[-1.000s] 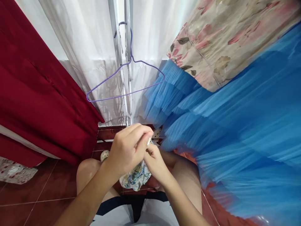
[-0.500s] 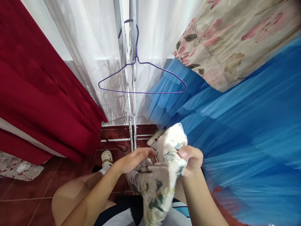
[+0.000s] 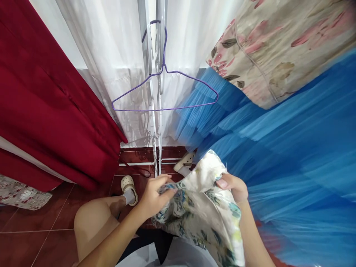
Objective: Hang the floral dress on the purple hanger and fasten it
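Between my hands hangs a cream garment [image 3: 205, 211] with a green, blue and yellow leaf print; its exact kind does not show. My left hand [image 3: 158, 196] pinches its gathered edge on the left, thumb against fingers. On the right, my right hand [image 3: 233, 187] grips the upper part with the thumb on top, a corner of cloth standing up beyond it. The lower cloth falls toward my lap. In front of me, a purple wire hanger [image 3: 164, 109] hangs with no garment on it, touched by neither hand.
The hanger hooks onto a white metal rack [image 3: 158, 89] before a white curtain [image 3: 108, 44]. Red cloth [image 3: 61, 107] hangs at left, blue tulle [image 3: 292, 167] and a floral cloth [image 3: 258, 55] at right. My feet, in cream clogs [image 3: 128, 185], rest on red floor tiles [image 3: 30, 237].
My left hand has closed on the garment's edge, where its fingers were looser before. My right hand has shifted slightly right, and the cloth is spread wider between them.
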The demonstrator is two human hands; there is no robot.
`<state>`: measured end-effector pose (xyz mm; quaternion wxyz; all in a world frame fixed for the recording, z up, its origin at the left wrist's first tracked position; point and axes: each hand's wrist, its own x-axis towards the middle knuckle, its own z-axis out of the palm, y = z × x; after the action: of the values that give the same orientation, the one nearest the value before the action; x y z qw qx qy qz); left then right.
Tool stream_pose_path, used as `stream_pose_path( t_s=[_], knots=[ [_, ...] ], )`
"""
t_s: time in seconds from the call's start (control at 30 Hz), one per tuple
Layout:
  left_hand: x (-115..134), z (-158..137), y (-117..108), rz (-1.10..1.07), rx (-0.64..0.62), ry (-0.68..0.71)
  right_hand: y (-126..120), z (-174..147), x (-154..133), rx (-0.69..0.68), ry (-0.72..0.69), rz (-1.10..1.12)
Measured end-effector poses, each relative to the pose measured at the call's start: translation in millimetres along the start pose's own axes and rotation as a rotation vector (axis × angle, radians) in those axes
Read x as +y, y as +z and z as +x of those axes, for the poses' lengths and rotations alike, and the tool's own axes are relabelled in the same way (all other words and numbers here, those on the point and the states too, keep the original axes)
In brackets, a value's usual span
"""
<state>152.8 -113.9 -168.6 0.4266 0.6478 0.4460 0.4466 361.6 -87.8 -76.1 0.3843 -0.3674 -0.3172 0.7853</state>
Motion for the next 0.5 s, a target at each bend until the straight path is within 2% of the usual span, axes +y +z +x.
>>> stream_pose_path(
  t_s=[0.07, 0.13, 0.23, 0.37, 0.43, 0.5],
  knots=[
    [-1.3, -1.3, -19.5, 0.105, -0.003, -0.028, -6.3, 3.0, -0.7, 0.086, -0.023, 0.005],
    [0.7, -2.0, -39.2, 0.161, -0.127, -0.076, -12.3, 11.9, -1.1, 0.087, -0.030, -0.102],
    [6.0, 0.4, -67.6, 0.146, -0.291, -0.171, -19.1, 29.8, -8.7, -0.039, -0.098, -0.437],
    [5.1, 10.8, -108.1, 0.231, -0.479, -0.271, -21.1, 41.1, -38.8, -0.123, -0.228, -0.926],
    [3.1, 16.9, -131.1, 0.353, -0.503, -0.278, -19.6, 40.1, -57.1, -0.252, -0.202, -1.132],
    [4.9, 22.8, -155.2, 0.449, -0.407, -0.205, -17.9, 38.9, -73.2, -0.389, -0.160, -1.296]
  ],
)
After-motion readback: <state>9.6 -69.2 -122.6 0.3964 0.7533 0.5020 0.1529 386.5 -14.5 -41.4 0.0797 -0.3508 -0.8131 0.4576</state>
